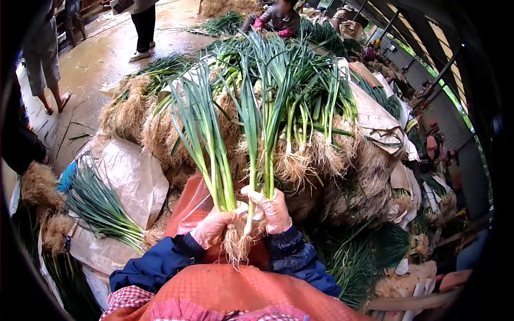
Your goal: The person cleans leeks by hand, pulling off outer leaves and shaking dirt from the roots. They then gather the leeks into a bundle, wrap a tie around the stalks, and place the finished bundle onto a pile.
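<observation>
The left hand [213, 228] was closed around the lower stalks of a first scallion bunch [217, 176]; the right hand [272, 213] gripped a second scallion bunch [269, 160] just beside it, roots hanging below. Beyond lay a large scallion heap [326, 88], roots facing the hands. At left, a loose bundle [104, 208] rested on a pale sheet [140, 174]. Behind the heap was a person [279, 20], apparently seated, though partly hidden.
</observation>
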`<move>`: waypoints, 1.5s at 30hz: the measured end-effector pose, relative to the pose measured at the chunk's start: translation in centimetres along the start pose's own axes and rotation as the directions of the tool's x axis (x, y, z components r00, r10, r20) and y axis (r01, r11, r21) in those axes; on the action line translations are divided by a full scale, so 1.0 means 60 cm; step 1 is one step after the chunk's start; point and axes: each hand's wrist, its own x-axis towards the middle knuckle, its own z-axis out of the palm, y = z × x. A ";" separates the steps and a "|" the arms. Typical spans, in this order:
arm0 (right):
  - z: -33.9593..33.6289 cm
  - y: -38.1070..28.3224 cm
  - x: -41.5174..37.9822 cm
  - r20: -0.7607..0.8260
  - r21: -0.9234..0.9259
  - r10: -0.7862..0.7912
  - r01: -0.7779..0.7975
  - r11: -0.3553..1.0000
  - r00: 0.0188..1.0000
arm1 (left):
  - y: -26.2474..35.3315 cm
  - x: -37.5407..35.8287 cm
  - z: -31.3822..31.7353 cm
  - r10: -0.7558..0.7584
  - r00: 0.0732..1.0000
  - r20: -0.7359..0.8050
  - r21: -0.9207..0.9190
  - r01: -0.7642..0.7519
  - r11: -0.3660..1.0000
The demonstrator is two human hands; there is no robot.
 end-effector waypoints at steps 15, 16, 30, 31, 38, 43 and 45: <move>-0.512 0.095 -0.483 -0.967 -0.209 0.007 -0.806 0.554 0.255 | 0.146 0.002 0.181 0.095 0.964 0.249 0.091 -0.121 0.988; -0.511 0.088 -0.462 -0.948 -0.238 0.066 -0.833 0.500 0.311 | 0.160 0.009 0.185 0.094 0.966 0.242 0.174 -0.138 0.975; -0.087 -0.101 0.218 0.200 -0.857 -0.587 0.430 0.283 0.785 | 0.098 0.069 0.117 0.055 0.997 0.062 0.181 -0.065 0.981; -0.076 -0.087 0.230 0.257 -0.831 -0.823 0.551 0.080 0.507 | 0.096 0.073 0.109 0.053 0.997 0.059 0.174 -0.062 0.983; -0.091 -0.153 0.208 0.234 -0.969 -0.367 0.184 -0.166 0.900 | 0.102 0.045 0.161 0.088 0.995 -0.040 0.132 -0.082 0.988; -0.056 -0.073 0.145 0.221 -0.706 -0.373 0.412 0.576 0.901 | 0.060 0.056 0.135 0.109 0.992 -0.055 0.154 -0.100 0.983; -0.034 -0.071 0.134 0.168 -0.863 -0.617 0.417 0.285 0.769 | 0.056 0.046 0.141 0.100 0.994 -0.038 0.108 -0.096 0.990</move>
